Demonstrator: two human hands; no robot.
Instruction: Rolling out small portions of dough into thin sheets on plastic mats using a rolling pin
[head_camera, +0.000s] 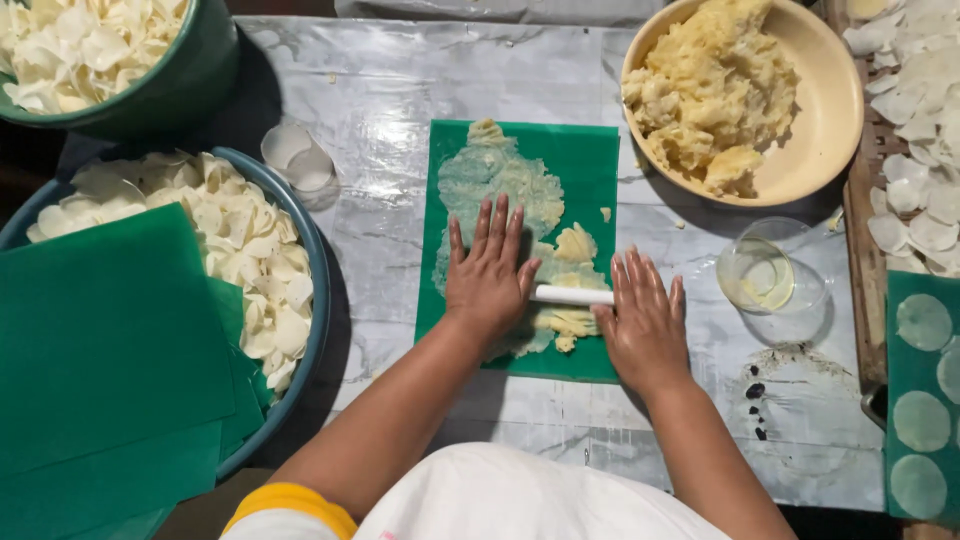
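Note:
A green sheet (590, 165) lies on the marble-patterned table with yellow dough (500, 175) smeared thin over its upper left and lumpier near the middle. A white rolling pin (572, 295) lies across the dough. My left hand (488, 275) presses flat on the pin's left end, fingers spread. Palm down, my right hand (645, 320) rests on the pin's right end, at the sheet's right edge.
A tan bowl of dough (830, 110) sits at upper right, a glass of liquid (770, 275) below it. A blue basin (318, 290) with thin white discs and green sheets (100, 340) is on the left, a green bowl (195, 75) above it. More discs (920, 120) lie at right.

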